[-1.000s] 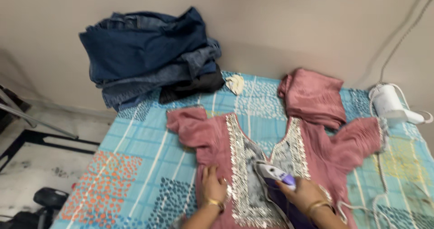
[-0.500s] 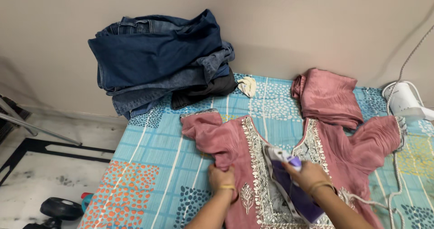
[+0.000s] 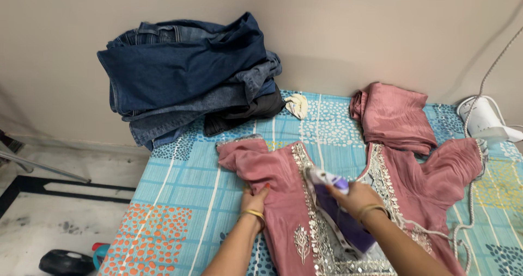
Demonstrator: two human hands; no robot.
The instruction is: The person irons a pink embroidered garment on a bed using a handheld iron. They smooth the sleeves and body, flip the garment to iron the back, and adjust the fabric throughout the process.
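A pink embroidered top [image 3: 283,172] lies spread on a blue patterned sheet [image 3: 185,200]. My right hand [image 3: 354,197] grips the handle of a purple and white clothes iron [image 3: 327,194], which rests on the top beside its silver-trimmed neckline. My left hand [image 3: 254,200] presses flat on the fabric by the left sleeve, fingers pinching the edge. A gold bangle is on each wrist.
A pile of folded blue jeans [image 3: 185,74] sits at the back left against the wall. Folded pink cloth [image 3: 395,115] lies at the back right, next to a white appliance [image 3: 482,121] with a cord. A small cream rag [image 3: 297,104] lies near the jeans. Floor at left.
The iron and my right hand slid up and left along the neckline. My left hand moved up toward the left sleeve. The view shifted slightly.
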